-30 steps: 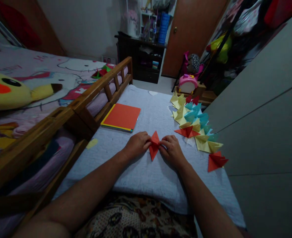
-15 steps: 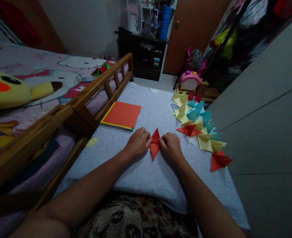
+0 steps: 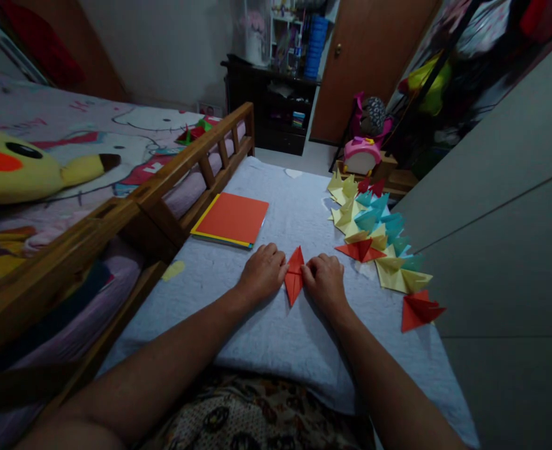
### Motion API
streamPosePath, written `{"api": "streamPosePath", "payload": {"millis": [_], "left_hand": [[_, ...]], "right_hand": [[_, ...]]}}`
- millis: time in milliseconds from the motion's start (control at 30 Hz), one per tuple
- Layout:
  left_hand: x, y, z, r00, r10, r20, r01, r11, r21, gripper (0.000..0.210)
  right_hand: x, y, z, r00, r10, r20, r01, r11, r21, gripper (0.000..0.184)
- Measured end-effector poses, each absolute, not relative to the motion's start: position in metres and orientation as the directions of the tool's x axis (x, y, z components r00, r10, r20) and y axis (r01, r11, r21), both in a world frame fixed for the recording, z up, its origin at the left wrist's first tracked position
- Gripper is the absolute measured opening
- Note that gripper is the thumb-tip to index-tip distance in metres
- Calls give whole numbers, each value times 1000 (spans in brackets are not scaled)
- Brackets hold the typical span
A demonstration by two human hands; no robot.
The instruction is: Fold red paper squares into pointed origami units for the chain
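Note:
A folded red origami paper [image 3: 295, 279], diamond-shaped with a crease down its lower half, lies on the pale cloth surface between my hands. My left hand [image 3: 264, 272] has its fingers curled and pinches the paper's left corner. On the other side, my right hand [image 3: 323, 279] is closed too, thumb and fingers at the right corner. Right of my hands stand several folded paper figures in yellow [image 3: 392, 270], blue [image 3: 371, 214] and red [image 3: 362, 250]. Another red figure [image 3: 419, 310] is nearest me on that side.
A stack of coloured paper [image 3: 232, 219], orange-red on top, lies at the left by a wooden bed rail [image 3: 195, 156]. Beyond the rail is a bed with a yellow plush toy [image 3: 17, 165]. A pale cabinet [image 3: 505, 206] borders the right side.
Both hands stay at the sides of the red paper, which keeps nearly the same shape. The whole view has shifted slightly.

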State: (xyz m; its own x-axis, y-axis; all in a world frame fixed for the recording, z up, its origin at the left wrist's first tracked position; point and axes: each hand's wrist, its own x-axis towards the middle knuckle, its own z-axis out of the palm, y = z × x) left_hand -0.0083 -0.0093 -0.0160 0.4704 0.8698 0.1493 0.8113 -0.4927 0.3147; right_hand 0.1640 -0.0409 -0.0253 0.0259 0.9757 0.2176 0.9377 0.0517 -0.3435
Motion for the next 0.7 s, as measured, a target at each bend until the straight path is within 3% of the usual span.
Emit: {"api": "streamPosePath", "payload": {"millis": [233, 400, 500, 600, 700], "left_hand": [[-6, -14, -16, 478, 855, 201, 811, -518, 272, 8], [-6, -20, -11, 626, 732, 267, 672, -681, 291, 12], [-6, -25, -9, 669, 710, 219, 667, -704, 242, 17], [-4, -33, -7, 691, 705, 160, 685, -709, 169, 16], [-3, -39, -7, 699, 704, 127, 696, -710, 105, 17]], "right_hand": [[163, -41, -28, 26, 961, 276, 943, 68, -325, 18], [163, -41, -28, 28, 966, 255, 947, 56, -316, 18], [163, -42, -29, 37, 958, 286, 945, 60, -323, 15], [163, -42, -28, -3, 941, 339, 931, 126, -343, 6], [163, -43, -26, -148, 923, 356, 904, 272, -329, 10]]}}
